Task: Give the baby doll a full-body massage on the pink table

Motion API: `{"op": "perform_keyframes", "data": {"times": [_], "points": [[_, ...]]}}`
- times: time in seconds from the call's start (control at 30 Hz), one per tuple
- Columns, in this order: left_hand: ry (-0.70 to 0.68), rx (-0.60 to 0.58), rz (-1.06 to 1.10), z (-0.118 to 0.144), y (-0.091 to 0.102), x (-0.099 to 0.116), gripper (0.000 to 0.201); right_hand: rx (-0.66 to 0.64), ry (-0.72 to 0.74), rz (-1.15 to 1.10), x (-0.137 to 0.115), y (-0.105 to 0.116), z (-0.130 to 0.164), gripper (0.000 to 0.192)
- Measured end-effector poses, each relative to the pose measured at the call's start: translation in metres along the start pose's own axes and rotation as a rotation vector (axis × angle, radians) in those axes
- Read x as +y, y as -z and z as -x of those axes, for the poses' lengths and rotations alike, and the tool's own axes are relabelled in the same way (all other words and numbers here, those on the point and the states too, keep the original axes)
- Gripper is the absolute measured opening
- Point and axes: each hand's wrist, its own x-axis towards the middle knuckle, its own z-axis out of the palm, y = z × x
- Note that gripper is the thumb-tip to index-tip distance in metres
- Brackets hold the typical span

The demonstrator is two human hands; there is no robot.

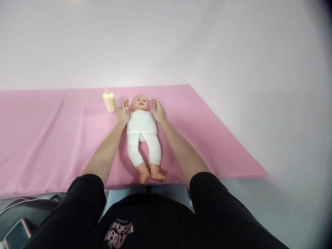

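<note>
A baby doll [141,122] with a white top and white trousers lies on its back on a pink cloth [197,138]. Its head is at the far end and its bare feet point towards me. My left hand [122,115] is round the doll's raised arm on the left, with the doll's small hand showing above my fingers. On the other side, my right hand [158,111] holds the other raised arm, which my fingers partly hide. Just left of my left hand stands a pump bottle [110,100] of pale yellow liquid.
The pink cloth covers a table reaching far to the left, with its right edge slanting towards me. A white wall [155,41] rises behind it. At the lower left are a phone-like device [18,236], a dark bag-like thing and a white cable [18,204].
</note>
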Motion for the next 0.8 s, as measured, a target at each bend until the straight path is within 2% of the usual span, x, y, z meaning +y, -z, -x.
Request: {"op": "perform_keyframes", "data": {"times": [0.1,0.17,0.27,0.33,0.47,0.53,0.63,0.7,0.8], "points": [[-0.21,0.095,0.184,0.018,0.015,-0.006,0.069,0.035,0.158,-0.146,0.004,0.012,0.013,0.063],[-0.331,0.088,0.229,0.034,0.027,-0.011,0.068,0.033,0.242,-0.193,0.006,0.022,0.028,0.068],[-0.44,0.026,0.166,0.056,0.043,-0.018,0.065,0.018,0.329,-0.162,0.01,0.039,0.056,0.07],[-0.511,-0.031,0.094,0.068,0.051,-0.024,0.061,-0.002,0.411,-0.081,0.014,0.048,0.075,0.062],[-0.664,-0.182,0.015,0.084,0.059,-0.033,0.052,-0.139,0.57,0.087,0.026,0.059,0.101,0.044],[-0.682,-0.222,-0.001,0.086,0.058,-0.034,0.052,-0.172,0.602,0.119,0.029,0.06,0.105,0.043],[-0.655,-0.217,0.006,0.082,0.054,-0.028,0.053,-0.18,0.61,0.127,0.027,0.056,0.1,0.047],[-0.599,-0.18,0.027,0.074,0.049,-0.021,0.054,-0.162,0.568,0.116,0.022,0.05,0.091,0.052],[-0.441,-0.073,0.097,0.056,0.04,-0.005,0.054,-0.091,0.456,0.057,0.013,0.039,0.072,0.058]]}}
